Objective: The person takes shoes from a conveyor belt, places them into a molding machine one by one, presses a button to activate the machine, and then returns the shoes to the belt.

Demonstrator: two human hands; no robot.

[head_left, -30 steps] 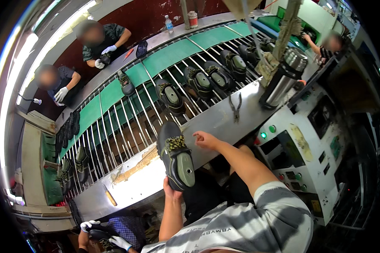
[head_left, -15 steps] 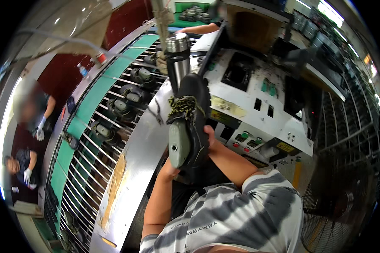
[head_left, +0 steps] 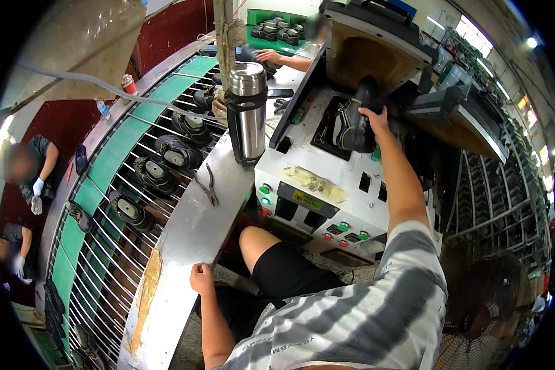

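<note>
Gripped in my right hand (head_left: 376, 120) is a black safety shoe (head_left: 353, 127) with a grey-green last inside, tilted on its side. The shoe is over the dark recess (head_left: 324, 137) in the white top of a machine (head_left: 277, 163), below its raised lid (head_left: 376, 58). How far the shoe reaches into the recess I cannot tell. My left hand (head_left: 201, 279) is curled into a loose fist by the edge of the metal bench (head_left: 194, 246), with nothing seen in it. Pliers (head_left: 207, 185) lie on the bench beside a steel thermos (head_left: 248, 111).
On the left, a rack of metal bars (head_left: 114, 259) carries several shoes (head_left: 129, 211) on lasts. Two people with gloves (head_left: 37, 194) are beyond it. Another person's hand (head_left: 270, 57) touches a shoe at the back. A second raised lid (head_left: 456, 123) and a fan (head_left: 481, 320) are on the right.
The shoe has moved from in front of me, away and right to the machine, in my right hand. My left hand has let go of it and dropped to the bench edge.
</note>
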